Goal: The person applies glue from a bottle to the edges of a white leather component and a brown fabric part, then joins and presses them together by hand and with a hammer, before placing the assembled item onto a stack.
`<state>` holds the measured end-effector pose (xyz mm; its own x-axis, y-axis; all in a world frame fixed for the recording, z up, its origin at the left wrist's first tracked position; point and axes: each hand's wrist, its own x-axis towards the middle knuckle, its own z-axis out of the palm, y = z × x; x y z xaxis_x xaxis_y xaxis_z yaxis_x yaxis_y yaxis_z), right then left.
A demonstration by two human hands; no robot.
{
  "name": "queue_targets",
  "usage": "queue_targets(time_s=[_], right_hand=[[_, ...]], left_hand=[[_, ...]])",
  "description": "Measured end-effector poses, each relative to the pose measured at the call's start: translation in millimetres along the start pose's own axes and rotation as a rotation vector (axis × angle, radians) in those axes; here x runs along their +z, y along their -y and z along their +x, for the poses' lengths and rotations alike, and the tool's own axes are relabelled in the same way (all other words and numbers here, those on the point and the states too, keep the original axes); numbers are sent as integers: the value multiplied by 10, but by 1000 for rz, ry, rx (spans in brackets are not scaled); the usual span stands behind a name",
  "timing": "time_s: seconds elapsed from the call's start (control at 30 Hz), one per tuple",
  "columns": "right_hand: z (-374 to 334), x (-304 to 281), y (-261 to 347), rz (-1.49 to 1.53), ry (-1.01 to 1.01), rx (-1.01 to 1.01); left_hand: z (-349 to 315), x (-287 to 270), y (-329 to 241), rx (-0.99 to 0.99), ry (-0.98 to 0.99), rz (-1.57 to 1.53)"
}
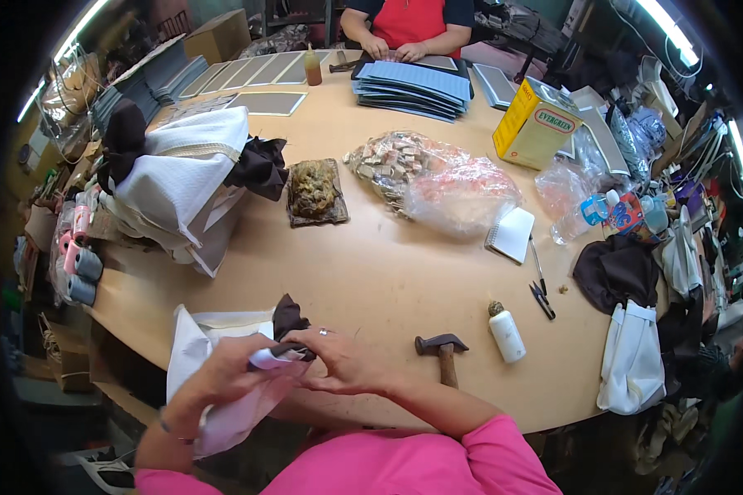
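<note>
White fabric piece (215,363) with a dark brown trim (290,318) lies at the near edge of the wooden counter (388,272), and both hands work on it. The left hand (223,375) is closed around the white cloth from below and holds it bunched, so the cloth hangs down over the counter edge under this hand. The right hand (343,359) touches the left one; its fingers are pinched narrow on the brown trim just between the two hands, and a ring shows on one finger. To the right of the right hand, near it, a hammer (443,351) lies with its head away from the person. Further right stands a small white bottle (506,332), and beyond that small black scissors (542,299) and a spiral notepad (512,233). Well ahead of the hands lie a clear plastic bag of small pieces (437,177) and a dark square pad with a yellowish lump (314,192). Ahead and to the left of the left hand is a pile of white and brown fabric items (186,177). At the far side of the counter, another person's hands (392,49) rest by a stack of blue sheets (414,87).
</note>
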<state>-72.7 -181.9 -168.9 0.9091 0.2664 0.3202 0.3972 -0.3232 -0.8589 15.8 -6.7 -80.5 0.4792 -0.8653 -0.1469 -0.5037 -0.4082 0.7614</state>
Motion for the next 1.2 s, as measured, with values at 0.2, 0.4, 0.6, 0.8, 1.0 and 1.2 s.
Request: queue_targets(time_s=[0.2, 0.4, 0.6, 0.8, 1.0, 1.2], right_hand=[[-3, -283, 773, 806, -33, 265], [-327, -285, 448, 570, -331, 463], [-473, -284, 373, -18, -440, 247], [-473, -188, 243, 473, -483, 485], [-373, -188, 284, 472, -418, 546], [-350, -155, 259, 322, -472, 474]], left_hand=[[-35, -402, -569, -304, 226, -532], [370, -9, -366, -310, 217, -767], [551, 158, -50, -170, 239, -766], [631, 93, 65, -316, 494, -488], [600, 75, 203, 48, 269, -183], [694, 73, -54, -41, 429, -177]])
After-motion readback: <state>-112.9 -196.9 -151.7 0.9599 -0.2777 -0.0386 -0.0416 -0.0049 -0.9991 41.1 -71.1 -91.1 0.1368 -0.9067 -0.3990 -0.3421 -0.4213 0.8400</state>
